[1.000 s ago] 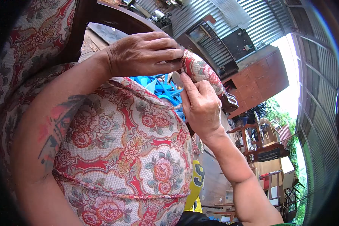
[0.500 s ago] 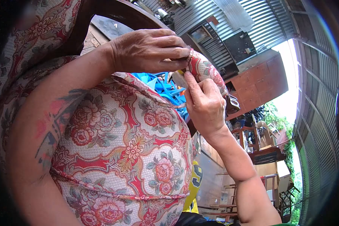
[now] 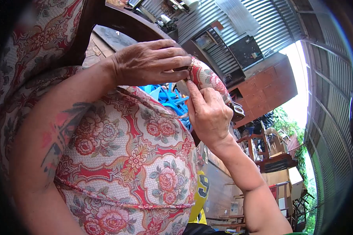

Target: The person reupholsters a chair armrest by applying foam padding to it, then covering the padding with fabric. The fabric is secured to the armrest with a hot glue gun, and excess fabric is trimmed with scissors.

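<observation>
A chair upholstered in floral fabric (image 3: 135, 160), with red piping along its seams, fills the view in front of me. My left hand (image 3: 157, 62) reaches across from the left, fingers closed at the near end of a floral padded armrest (image 3: 210, 78). My right hand (image 3: 210, 113) comes up from below, its index finger pressed against the same fabric edge and the other fingers curled. The two hands' fingertips nearly meet there. Whether a small item lies between them is hidden.
Blue strips (image 3: 168, 100) lie in a heap behind the chair cushion. Dark curved wood of the chair frame (image 3: 125, 17) runs at the top left. A brown cabinet (image 3: 262, 86), wooden chair frames (image 3: 272, 156) and corrugated metal sheets (image 3: 268, 23) stand beyond. Yellow cloth (image 3: 200, 196) shows below.
Both hands and the armrest end appear slightly lower and further left in view. My hands stay at the same fabric edge, with my right index finger still pressed there.
</observation>
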A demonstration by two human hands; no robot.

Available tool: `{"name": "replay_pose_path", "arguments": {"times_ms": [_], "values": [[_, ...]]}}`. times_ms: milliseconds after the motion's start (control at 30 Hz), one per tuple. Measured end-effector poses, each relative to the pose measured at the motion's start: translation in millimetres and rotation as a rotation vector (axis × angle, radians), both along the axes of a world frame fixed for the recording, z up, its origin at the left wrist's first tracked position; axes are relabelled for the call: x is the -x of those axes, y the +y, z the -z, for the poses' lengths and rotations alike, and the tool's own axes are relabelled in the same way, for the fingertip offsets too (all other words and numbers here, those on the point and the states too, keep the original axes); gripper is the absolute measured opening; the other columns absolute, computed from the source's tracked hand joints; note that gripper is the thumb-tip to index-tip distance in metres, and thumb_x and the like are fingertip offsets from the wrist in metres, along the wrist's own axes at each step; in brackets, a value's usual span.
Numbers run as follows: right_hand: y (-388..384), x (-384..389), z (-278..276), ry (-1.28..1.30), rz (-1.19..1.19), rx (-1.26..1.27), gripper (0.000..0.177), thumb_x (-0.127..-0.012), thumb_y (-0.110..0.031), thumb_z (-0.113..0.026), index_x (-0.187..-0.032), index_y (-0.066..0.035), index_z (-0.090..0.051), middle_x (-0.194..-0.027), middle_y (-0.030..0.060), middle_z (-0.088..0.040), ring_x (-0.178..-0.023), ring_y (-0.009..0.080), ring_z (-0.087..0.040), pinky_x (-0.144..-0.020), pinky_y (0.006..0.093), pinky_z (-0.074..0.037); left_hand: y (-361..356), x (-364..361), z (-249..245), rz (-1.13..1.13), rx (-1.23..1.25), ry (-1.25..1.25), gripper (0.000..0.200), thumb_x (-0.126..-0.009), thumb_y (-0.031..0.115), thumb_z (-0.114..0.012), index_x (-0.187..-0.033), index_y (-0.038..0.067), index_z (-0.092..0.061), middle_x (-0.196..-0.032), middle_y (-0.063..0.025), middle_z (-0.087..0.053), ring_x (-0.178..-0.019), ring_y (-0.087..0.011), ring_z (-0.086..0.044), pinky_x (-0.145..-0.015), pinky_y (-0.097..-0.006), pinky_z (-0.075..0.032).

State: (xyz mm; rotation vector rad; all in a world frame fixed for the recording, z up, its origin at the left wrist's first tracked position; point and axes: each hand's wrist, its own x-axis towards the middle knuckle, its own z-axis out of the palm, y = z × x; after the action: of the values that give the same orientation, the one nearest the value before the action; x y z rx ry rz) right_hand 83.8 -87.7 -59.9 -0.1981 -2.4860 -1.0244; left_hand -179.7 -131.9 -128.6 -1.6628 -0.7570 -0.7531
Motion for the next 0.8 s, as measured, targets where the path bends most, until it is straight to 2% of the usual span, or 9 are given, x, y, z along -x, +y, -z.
{"name": "replay_pose_path", "arguments": {"times_ms": [100, 233, 333, 400, 433, 467, 533, 600, 800], "values": [[0.2, 0.5, 0.3, 0.013, 0.001, -0.014, 0.046, -0.087, -0.012, -0.079, -0.133, -0.011, -0.074, -0.088, 0.0044, -0.065, -0.077, 0.0211, -0.068, -0.064, 0.0361, -0.056, 1.1, -0.2, -1.9, 0.025, 0.066, -0.019, 0.053, -0.088, 0.017, -0.07, -0.141, 0.016, -0.064, -0.149, -0.0073, -0.058, -0.138, -0.0252, -0.056, -0.123, -0.0476, -0.044], [-0.7, 1.1, -0.3, 0.014, -0.001, -0.003, 0.045, -0.088, -0.012, -0.077, -0.133, -0.01, -0.074, -0.087, 0.0047, -0.063, -0.075, 0.0218, -0.067, -0.064, 0.0365, -0.056, -2.3, -1.5, -4.4, 0.018, 0.128, -0.041, 0.049, -0.088, 0.017, -0.07, -0.136, 0.015, -0.066, -0.149, -0.0077, -0.059, -0.138, -0.025, -0.057, -0.122, -0.0474, -0.044], [0.4, 1.4, -1.0, 0.006, -0.008, -0.001, 0.045, -0.088, -0.012, -0.077, -0.133, -0.01, -0.073, -0.086, 0.005, -0.062, -0.075, 0.0222, -0.067, -0.063, 0.0371, -0.055, -4.7, -2.7, -9.8, 0.103, 0.136, -0.072, 0.043, -0.089, 0.018, -0.07, -0.132, 0.015, -0.067, -0.143, -0.0074, -0.064, -0.134, -0.026, -0.06, -0.118, -0.046, -0.047], [1.7, 0.9, -1.4, -0.001, -0.011, -0.002, 0.045, -0.088, -0.012, -0.077, -0.133, -0.01, -0.073, -0.085, 0.0051, -0.062, -0.074, 0.0224, -0.067, -0.063, 0.0374, -0.055, -3.3, -8.4, -11.9, 0.189, 0.193, -0.214, 0.038, -0.09, 0.016, -0.071, -0.128, 0.014, -0.067, -0.135, -0.0065, -0.069, -0.127, -0.0262, -0.065, -0.114, -0.0438, -0.049], [1.5, 1.1, -1.6, -0.003, -0.011, -0.001, 0.045, -0.088, -0.012, -0.077, -0.133, -0.009, -0.073, -0.085, 0.0053, -0.062, -0.074, 0.0224, -0.067, -0.063, 0.0375, -0.055, -1.4, -14.3, -12.2, 0.221, 0.175, -0.331, 0.032, -0.094, 0.012, -0.07, -0.126, 0.014, -0.068, -0.125, -0.0064, -0.073, -0.118, -0.0265, -0.068, -0.107, -0.0435, -0.052], [1.5, 1.3, -1.7, -0.005, -0.011, 0.0, 0.045, -0.088, -0.012, -0.077, -0.133, -0.009, -0.073, -0.085, 0.0054, -0.061, -0.074, 0.0225, -0.067, -0.063, 0.0377, -0.055, -0.6, -19.6, -12.0, 0.221, 0.175, -0.332, 0.032, -0.094, 0.012, -0.07, -0.126, 0.014, -0.068, -0.125, -0.0064, -0.073, -0.118, -0.0265, -0.068, -0.107, -0.0435, -0.052], [2.4, 1.1, -2.1, -0.007, -0.016, 0.007, 0.045, -0.088, -0.012, -0.077, -0.133, -0.009, -0.073, -0.085, 0.0054, -0.061, -0.074, 0.0226, -0.067, -0.063, 0.0378, -0.055, 1.3, -28.2, -12.4, 0.215, 0.234, -0.713, 0.028, -0.098, 0.011, -0.069, -0.126, 0.014, -0.068, -0.122, -0.0054, -0.074, -0.114, -0.0266, -0.068, -0.101, -0.0437, -0.053], [2.8, 1.1, -1.9, -0.008, -0.021, 0.015, 0.045, -0.088, -0.012, -0.077, -0.133, -0.01, -0.073, -0.085, 0.0054, -0.061, -0.074, 0.0226, -0.067, -0.063, 0.0379, -0.055, 6.0, -27.4, -13.3, 0.249, 0.176, -0.714, 0.024, -0.1, 0.016, -0.07, -0.124, 0.015, -0.07, -0.118, -0.0041, -0.075, -0.112, -0.0264, -0.068, -0.098, -0.0438, -0.052], [3.5, 2.0, -1.3, -0.003, -0.051, 0.002, 0.043, -0.084, -0.012, -0.073, -0.126, -0.007, -0.075, -0.085, 0.0067, -0.059, -0.077, 0.0228, -0.066, -0.062, 0.0358, -0.055, 6.6, -29.4, -12.3, 0.206, 0.195, -0.641, 0.024, -0.093, 0.022, -0.08, -0.116, 0.018, -0.077, -0.115, -0.0028, -0.077, -0.111, -0.0242, -0.067, -0.103, -0.0423, -0.05]]}}
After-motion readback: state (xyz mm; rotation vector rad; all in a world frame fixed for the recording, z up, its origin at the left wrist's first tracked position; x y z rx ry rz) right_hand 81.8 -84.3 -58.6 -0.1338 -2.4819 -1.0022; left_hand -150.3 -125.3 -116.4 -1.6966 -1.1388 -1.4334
